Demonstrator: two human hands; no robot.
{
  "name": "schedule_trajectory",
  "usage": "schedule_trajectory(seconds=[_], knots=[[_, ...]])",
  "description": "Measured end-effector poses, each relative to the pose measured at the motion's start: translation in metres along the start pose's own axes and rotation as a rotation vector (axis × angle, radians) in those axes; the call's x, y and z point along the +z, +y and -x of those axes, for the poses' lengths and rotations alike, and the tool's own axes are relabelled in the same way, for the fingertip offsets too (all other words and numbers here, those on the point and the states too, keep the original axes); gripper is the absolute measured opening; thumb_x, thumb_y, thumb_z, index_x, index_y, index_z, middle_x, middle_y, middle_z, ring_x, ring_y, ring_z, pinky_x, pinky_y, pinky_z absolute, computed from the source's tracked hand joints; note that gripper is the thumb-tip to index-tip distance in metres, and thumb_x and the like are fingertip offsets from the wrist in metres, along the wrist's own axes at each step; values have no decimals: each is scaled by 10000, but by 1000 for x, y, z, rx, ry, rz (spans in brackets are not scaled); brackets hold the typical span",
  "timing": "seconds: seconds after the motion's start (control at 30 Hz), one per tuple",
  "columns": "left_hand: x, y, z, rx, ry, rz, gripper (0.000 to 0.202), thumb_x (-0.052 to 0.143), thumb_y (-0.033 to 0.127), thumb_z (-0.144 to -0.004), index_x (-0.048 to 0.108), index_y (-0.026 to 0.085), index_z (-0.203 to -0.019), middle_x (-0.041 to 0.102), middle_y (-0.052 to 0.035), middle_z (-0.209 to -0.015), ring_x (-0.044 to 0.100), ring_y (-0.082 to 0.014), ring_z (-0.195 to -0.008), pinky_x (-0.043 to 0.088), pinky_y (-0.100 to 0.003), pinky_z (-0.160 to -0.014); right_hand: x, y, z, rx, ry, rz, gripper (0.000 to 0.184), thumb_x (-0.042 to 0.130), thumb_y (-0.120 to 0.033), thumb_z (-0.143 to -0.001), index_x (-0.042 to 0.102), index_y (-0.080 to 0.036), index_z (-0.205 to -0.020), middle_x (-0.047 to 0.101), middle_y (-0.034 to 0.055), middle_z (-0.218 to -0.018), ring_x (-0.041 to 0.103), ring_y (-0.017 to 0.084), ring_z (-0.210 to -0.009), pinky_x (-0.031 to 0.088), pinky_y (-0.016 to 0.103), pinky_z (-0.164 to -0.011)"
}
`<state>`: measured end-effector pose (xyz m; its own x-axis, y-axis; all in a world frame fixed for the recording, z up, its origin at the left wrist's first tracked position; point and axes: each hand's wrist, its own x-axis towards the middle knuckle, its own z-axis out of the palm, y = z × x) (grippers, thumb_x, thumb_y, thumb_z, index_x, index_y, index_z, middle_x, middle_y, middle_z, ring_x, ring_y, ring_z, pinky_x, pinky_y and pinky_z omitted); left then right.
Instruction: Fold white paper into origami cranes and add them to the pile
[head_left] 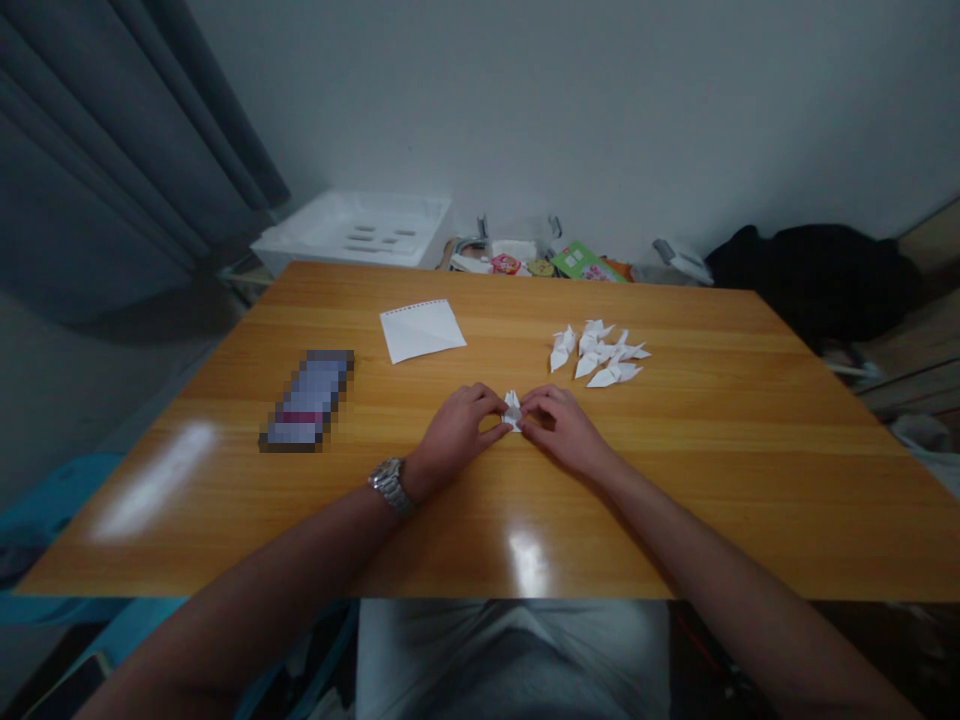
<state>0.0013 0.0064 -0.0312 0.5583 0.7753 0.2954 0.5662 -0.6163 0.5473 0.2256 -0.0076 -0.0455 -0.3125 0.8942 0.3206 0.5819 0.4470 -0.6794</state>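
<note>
A small, partly folded piece of paper (512, 412) is pinched from two sides, by the grip of the left hand (459, 432) and the grip of the right hand (566, 432). Both grips are nearly closed, with thumb and fingers brought to the paper's edges; how firmly it is pressed cannot be told.

Of the things around it, the largest is the surface (720, 430), one glossy wooden tabletop. Beyond its far edge, to the left, one white plastic crate (330, 225) is seen. One sheet of notepaper (422, 335) with a perforated edge is laid flat, left of centre and well apart from the hands. One smartphone (306, 402), masked by pixelation, is placed farther left. Beyond the right hand, what are counted as five folded paper cranes (615, 374) are gathered in a loose cluster; because some overlap, the count is not certain. One metal wristwatch (390, 485) is worn on the left wrist.

Smallest is the single held piece, kept near the middle of the surface, between the hands. By judgement, the clustered cranes are finished, while this one is only part-way shaped, with no spread wings made out and some folds left. The notepaper is judged to be unused.
</note>
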Motion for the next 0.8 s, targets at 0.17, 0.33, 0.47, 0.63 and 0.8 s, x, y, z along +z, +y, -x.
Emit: schedule_trajectory(seconds=[0.17,0.33,0.47,0.63,0.8], knots=[[-2,1,0,-12,-8,5,119,686,319,-938,727,213,-975,668,-46,-1022,621,-209,-960,497,-350,-870,-3,-7,0,-1,-7,13,100,719,-164,-856,731,-234,-927,680,61,-1026,618,248,-1017,479,425,-927],[-2,2,0,-3,-14,-38,114,671,314,-951,731,217,-947,670,-44,-1016,618,-204,-949,492,-337,-855,-5,-10,1,-86,8,49,111,708,-169,-878,748,-240,-954,686,68,-1027,627,245,-1003,502,417,-904],[-2,4,2,26,-15,-78,145,636,327,-975,725,213,-969,668,-47,-1023,612,-203,-948,486,-336,-847,-6,-6,3,-190,-10,83,117,697,-226,-915,751,-234,-1018,699,87,-1085,641,246,-1024,526,420,-906],[-5,4,4,77,-48,-155,178,636,365,-971,719,221,-1035,674,-57,-1073,610,-218,-980,484,-351,-866,-8,-5,4,-223,-68,120,142,639,-248,-964,766,-262,-1027,721,79,-1110,677,231,-1039,551,404,-919],[-7,6,4,118,-84,-235,178,599,340,-993,719,211,-1016,672,-66,-1063,605,-217,-949,475,-350,-846,-11,-6,5,-249,-131,178,185,595,-222,-986,776,-241,-1021,741,88,-1165,708,228,-1060,581,392,-919]])
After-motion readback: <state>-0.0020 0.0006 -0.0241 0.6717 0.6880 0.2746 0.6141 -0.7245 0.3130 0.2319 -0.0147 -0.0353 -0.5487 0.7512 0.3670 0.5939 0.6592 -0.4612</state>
